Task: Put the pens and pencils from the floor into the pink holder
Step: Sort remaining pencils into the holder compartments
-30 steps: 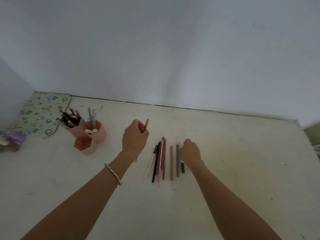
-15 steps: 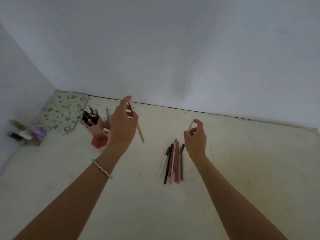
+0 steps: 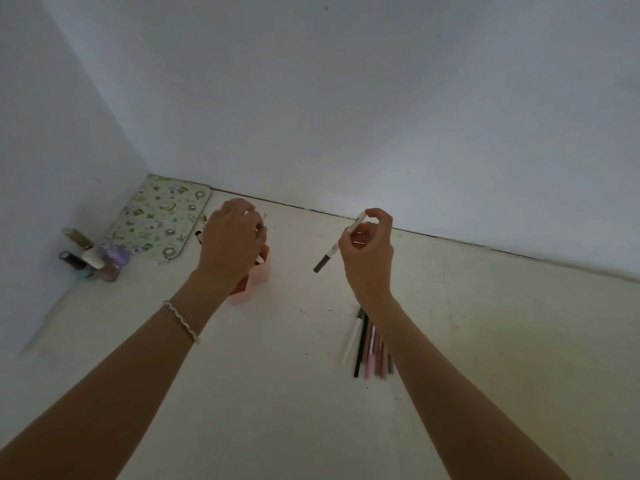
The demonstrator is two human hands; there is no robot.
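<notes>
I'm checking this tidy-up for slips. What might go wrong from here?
1. The left hand hides most of the pink holder, so a pen may miss the opening or tip the holder.
2. The right hand pinches the white pen near one end, with the tip dangling; it may slip.
3. The right forearm crosses above the pens on the floor and might scatter them if lowered.

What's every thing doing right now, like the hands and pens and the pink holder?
left hand: over the pink holder, grip hidden.
right hand: raised, pinching the white pen.
white pen: in the air, tilted, grey tip down.
pink holder: upright on the floor, pens inside.
loose pens: lying side by side on the floor.
patterned mat: flat on the floor.
</notes>
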